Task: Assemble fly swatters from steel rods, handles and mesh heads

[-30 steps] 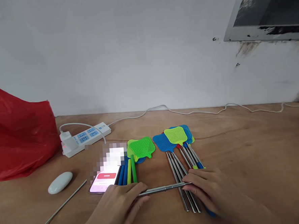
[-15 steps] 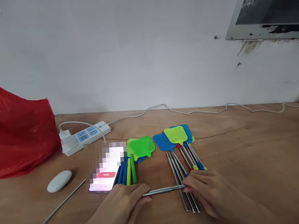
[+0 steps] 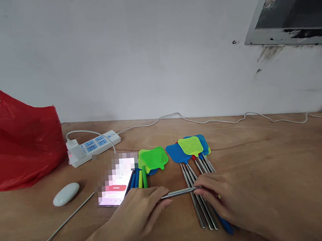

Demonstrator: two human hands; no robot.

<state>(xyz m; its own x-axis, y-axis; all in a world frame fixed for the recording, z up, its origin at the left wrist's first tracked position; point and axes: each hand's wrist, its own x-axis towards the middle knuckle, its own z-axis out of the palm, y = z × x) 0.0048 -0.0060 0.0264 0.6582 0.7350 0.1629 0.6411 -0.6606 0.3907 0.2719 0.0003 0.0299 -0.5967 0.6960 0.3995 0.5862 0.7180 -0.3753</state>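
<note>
A thin silver telescopic metal rod (image 3: 179, 193) spans the gap between my hands, slightly raised at its right end. My left hand (image 3: 144, 208) is closed round its left end, thumb and index finger pinching it. At the other end, my right hand (image 3: 217, 193) pinches the rod with thumb and fingertips. Beneath the rod and right hand lie several bare metal rods (image 3: 199, 205) and fly swatters with a lime head (image 3: 190, 147) and a blue head (image 3: 177, 153). A blue handle (image 3: 225, 224) shows below my right hand. My right hand hides other swatter handles.
Beside my left hand are a lit phone (image 3: 114, 188), a green swatter head (image 3: 155, 158) and several coloured handles (image 3: 141, 178). Farther left are a white mouse (image 3: 66, 194), a power strip (image 3: 97, 146) and a red plastic bag (image 3: 23, 147). A white cable (image 3: 202, 122) runs along the wall.
Both hands have moved up and slightly right with the rod, which is still held between them. The blue handle below my right hand has come into sight. The view has shifted slightly.
</note>
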